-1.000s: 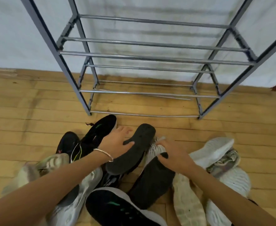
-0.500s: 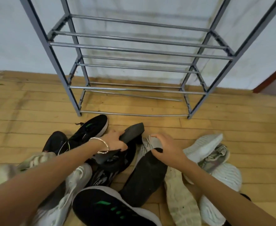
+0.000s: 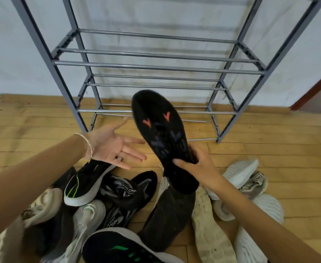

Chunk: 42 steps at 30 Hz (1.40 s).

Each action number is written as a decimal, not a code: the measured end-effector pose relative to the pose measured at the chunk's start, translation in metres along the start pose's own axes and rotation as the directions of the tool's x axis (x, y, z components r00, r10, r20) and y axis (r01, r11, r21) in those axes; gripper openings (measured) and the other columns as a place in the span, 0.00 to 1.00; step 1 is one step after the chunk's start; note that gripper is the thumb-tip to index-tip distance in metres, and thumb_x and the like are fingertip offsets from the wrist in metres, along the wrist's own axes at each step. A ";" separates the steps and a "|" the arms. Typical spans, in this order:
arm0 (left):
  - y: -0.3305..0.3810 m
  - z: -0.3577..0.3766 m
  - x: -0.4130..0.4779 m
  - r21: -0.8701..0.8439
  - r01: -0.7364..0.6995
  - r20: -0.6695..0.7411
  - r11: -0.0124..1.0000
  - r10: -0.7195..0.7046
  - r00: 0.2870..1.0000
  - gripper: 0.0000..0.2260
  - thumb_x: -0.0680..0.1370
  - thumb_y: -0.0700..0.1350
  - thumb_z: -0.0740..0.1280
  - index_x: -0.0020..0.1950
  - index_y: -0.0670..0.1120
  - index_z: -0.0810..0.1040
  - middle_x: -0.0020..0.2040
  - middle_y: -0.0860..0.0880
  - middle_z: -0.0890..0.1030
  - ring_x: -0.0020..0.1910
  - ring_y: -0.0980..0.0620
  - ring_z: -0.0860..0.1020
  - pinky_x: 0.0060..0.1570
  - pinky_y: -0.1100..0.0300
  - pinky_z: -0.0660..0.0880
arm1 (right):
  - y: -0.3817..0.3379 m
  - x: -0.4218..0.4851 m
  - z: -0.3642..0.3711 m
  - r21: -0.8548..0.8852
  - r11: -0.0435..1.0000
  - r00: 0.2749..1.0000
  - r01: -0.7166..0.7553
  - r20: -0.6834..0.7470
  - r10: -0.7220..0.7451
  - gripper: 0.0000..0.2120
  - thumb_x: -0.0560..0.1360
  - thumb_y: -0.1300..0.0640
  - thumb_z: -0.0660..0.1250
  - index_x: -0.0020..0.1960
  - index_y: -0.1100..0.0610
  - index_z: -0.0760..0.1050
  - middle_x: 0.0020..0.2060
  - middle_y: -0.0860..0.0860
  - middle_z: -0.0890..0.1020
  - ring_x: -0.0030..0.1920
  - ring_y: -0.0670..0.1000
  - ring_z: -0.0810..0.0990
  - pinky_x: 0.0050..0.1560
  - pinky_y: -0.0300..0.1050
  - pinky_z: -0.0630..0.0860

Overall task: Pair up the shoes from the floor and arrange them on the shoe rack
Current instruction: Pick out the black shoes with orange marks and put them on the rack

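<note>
Wooden plank floor point(image 3: 269, 149) against a white wall, head view only. Grey metal shoe rack with round chrome rails point(image 3: 156, 68) stands at the wall, no shoes on any tier in view.

Right hand point(image 3: 197, 168) clamped on the heel end of a black shoe with orange arrow marks on its sole point(image 3: 159, 126), lifted clear of the pile, sole facing the camera, toe pointing up toward the rack. Left hand point(image 3: 116, 147) open, palm up, fingers spread, holding nothing, just beside the raised shoe but apart from it; thin bracelet on the wrist.

Rest of the shoes in a heap on the floor below the hands: a dark grey-soled shoe lying sole-up point(image 3: 167, 215) under the right wrist, a black sneaker with white sole and green stripe point(image 3: 82, 186), a black knit shoe with white lettering point(image 3: 125, 188), white knit sneakers point(image 3: 241, 175) to the right.

Step in hand, as I read it: find the mate. The sole-up dark shoe directly below looks the likely match, can't confirm the tread. Good practice: free left hand takes the mate by the heel, check left/right, then set both toes-in side by side, soles across two rails so neither drops through the gaps.
</note>
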<state>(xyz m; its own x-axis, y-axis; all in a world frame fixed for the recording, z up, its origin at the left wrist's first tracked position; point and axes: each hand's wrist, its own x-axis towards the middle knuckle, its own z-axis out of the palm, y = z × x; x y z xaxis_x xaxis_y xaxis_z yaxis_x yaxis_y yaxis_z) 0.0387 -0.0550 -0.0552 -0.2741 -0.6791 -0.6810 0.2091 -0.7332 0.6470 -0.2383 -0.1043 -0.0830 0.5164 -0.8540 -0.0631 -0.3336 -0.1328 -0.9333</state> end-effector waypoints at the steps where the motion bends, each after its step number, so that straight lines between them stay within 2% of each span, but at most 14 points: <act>1: -0.009 0.008 0.002 0.045 0.026 -0.022 0.999 -0.025 0.999 0.28 0.77 0.63 0.51 0.66 0.45 0.71 0.61 0.38 0.78 0.61 0.41 0.76 0.52 0.47 0.76 | 0.000 -0.003 -0.001 0.131 0.989 0.997 -0.069 -0.032 0.074 0.14 0.69 0.53 0.74 0.52 0.48 0.75 0.50 0.43 0.80 0.51 0.41 0.79 0.51 0.40 0.76; 3: -0.040 0.024 0.020 0.139 0.047 -0.252 0.989 -0.010 0.968 0.21 0.80 0.53 0.56 0.67 0.41 0.70 0.61 0.39 0.77 0.60 0.43 0.75 0.60 0.48 0.73 | 0.005 -0.010 -0.001 0.361 0.913 0.971 -0.189 -0.067 0.228 0.12 0.68 0.52 0.74 0.49 0.47 0.76 0.50 0.45 0.82 0.51 0.43 0.80 0.52 0.41 0.77; 5: -0.085 0.049 0.040 0.330 0.091 -0.363 0.940 0.037 0.931 0.19 0.79 0.47 0.62 0.67 0.41 0.68 0.61 0.43 0.75 0.58 0.46 0.74 0.58 0.53 0.73 | 0.014 -0.018 -0.002 0.467 0.844 0.933 -0.264 -0.099 0.347 0.13 0.66 0.51 0.74 0.49 0.47 0.77 0.52 0.48 0.83 0.53 0.47 0.80 0.56 0.46 0.76; 8: -0.145 0.088 0.057 0.707 0.056 -0.269 0.705 0.195 0.943 0.33 0.71 0.56 0.69 0.71 0.47 0.60 0.64 0.47 0.68 0.61 0.48 0.72 0.60 0.55 0.72 | 0.023 -0.030 -0.006 0.433 0.849 0.901 -0.304 -0.159 0.404 0.12 0.67 0.52 0.74 0.49 0.49 0.77 0.51 0.48 0.83 0.53 0.48 0.80 0.57 0.48 0.76; 12: -0.185 0.136 0.069 0.867 0.183 -0.325 0.463 0.249 0.913 0.54 0.66 0.63 0.69 0.75 0.47 0.34 0.74 0.47 0.51 0.73 0.44 0.55 0.67 0.47 0.63 | 0.027 -0.039 -0.007 0.435 0.846 0.888 -0.309 -0.188 0.421 0.09 0.69 0.54 0.73 0.47 0.48 0.77 0.48 0.46 0.82 0.50 0.45 0.80 0.52 0.44 0.76; 17: -0.201 0.149 0.076 0.865 0.305 -0.447 0.397 0.336 0.829 0.62 0.62 0.65 0.72 0.66 0.50 0.20 0.75 0.50 0.46 0.73 0.45 0.52 0.65 0.43 0.63 | 0.030 -0.044 -0.005 0.438 0.853 0.893 -0.283 -0.204 0.401 0.08 0.69 0.56 0.73 0.47 0.50 0.78 0.45 0.47 0.84 0.47 0.44 0.82 0.51 0.43 0.78; 23: -0.207 0.130 0.073 0.848 0.162 -0.401 0.504 0.412 0.818 0.61 0.60 0.61 0.72 0.60 0.59 0.16 0.68 0.51 0.56 0.68 0.47 0.59 0.62 0.42 0.68 | 0.027 -0.048 -0.014 0.427 0.878 0.925 -0.218 -0.195 0.325 0.09 0.70 0.59 0.73 0.49 0.52 0.79 0.42 0.45 0.85 0.46 0.45 0.83 0.42 0.35 0.79; 27: -0.205 0.110 0.070 0.702 -0.122 -0.354 0.702 0.493 0.795 0.62 0.56 0.60 0.76 0.66 0.61 0.25 0.63 0.56 0.60 0.68 0.52 0.61 0.66 0.53 0.66 | 0.024 -0.054 -0.026 0.435 0.878 0.935 -0.198 -0.186 0.303 0.11 0.70 0.59 0.72 0.52 0.52 0.78 0.45 0.46 0.85 0.47 0.45 0.83 0.41 0.35 0.78; 29: -0.198 0.099 0.063 0.553 -0.277 -0.330 0.786 0.512 0.794 0.64 0.54 0.56 0.79 0.72 0.59 0.33 0.67 0.58 0.60 0.69 0.58 0.61 0.67 0.58 0.64 | 0.023 -0.056 -0.034 0.416 0.888 0.939 -0.194 -0.184 0.291 0.11 0.70 0.60 0.72 0.51 0.50 0.78 0.45 0.45 0.85 0.47 0.44 0.83 0.40 0.34 0.78; 32: -0.186 0.083 0.052 0.363 -0.411 -0.296 0.836 0.522 0.800 0.61 0.53 0.49 0.82 0.75 0.57 0.44 0.67 0.56 0.66 0.64 0.62 0.69 0.57 0.66 0.71 | 0.023 -0.061 -0.042 0.407 0.895 0.944 -0.184 -0.181 0.276 0.12 0.71 0.62 0.71 0.52 0.51 0.78 0.44 0.44 0.85 0.46 0.43 0.83 0.39 0.33 0.78; 34: -0.176 0.077 0.045 0.217 -0.487 -0.277 0.846 0.532 0.800 0.57 0.51 0.45 0.81 0.74 0.55 0.53 0.64 0.51 0.72 0.60 0.58 0.74 0.50 0.66 0.76 | 0.024 -0.063 -0.043 0.411 0.893 0.944 -0.184 -0.178 0.277 0.13 0.71 0.62 0.71 0.54 0.52 0.78 0.45 0.44 0.85 0.46 0.43 0.83 0.40 0.33 0.78; 38: -0.147 0.070 0.027 -0.242 -0.512 -0.198 0.824 0.474 0.858 0.42 0.42 0.44 0.80 0.56 0.44 0.77 0.45 0.45 0.83 0.43 0.49 0.83 0.39 0.58 0.78 | 0.028 -0.065 -0.039 0.448 0.869 0.934 -0.210 -0.172 0.314 0.14 0.70 0.62 0.71 0.55 0.54 0.77 0.48 0.48 0.85 0.48 0.46 0.83 0.40 0.34 0.78; 40: -0.129 0.062 0.021 -0.415 -0.578 -0.158 0.702 0.571 0.806 0.21 0.55 0.46 0.77 0.47 0.43 0.83 0.42 0.44 0.84 0.40 0.47 0.83 0.40 0.55 0.79 | 0.029 -0.066 -0.036 0.458 0.857 0.928 -0.237 -0.154 0.339 0.15 0.69 0.61 0.71 0.56 0.54 0.77 0.49 0.49 0.84 0.48 0.46 0.83 0.40 0.34 0.78; 42: -0.114 0.053 0.019 -0.502 -0.641 -0.175 0.581 0.657 0.733 0.18 0.71 0.44 0.62 0.59 0.41 0.77 0.50 0.42 0.82 0.49 0.44 0.80 0.48 0.52 0.78 | 0.029 -0.067 -0.033 0.469 0.843 0.921 -0.263 -0.139 0.364 0.17 0.68 0.58 0.72 0.56 0.54 0.77 0.49 0.49 0.84 0.48 0.46 0.83 0.41 0.36 0.78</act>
<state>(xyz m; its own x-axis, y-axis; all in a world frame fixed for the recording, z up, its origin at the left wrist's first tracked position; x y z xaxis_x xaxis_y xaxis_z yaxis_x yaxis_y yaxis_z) -0.0398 0.0180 -0.1237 0.1011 -0.9858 -0.1343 0.7682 -0.0084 0.6401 -0.3083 -0.0675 -0.0945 0.2446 -0.9047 -0.3489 -0.0477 0.3482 -0.9362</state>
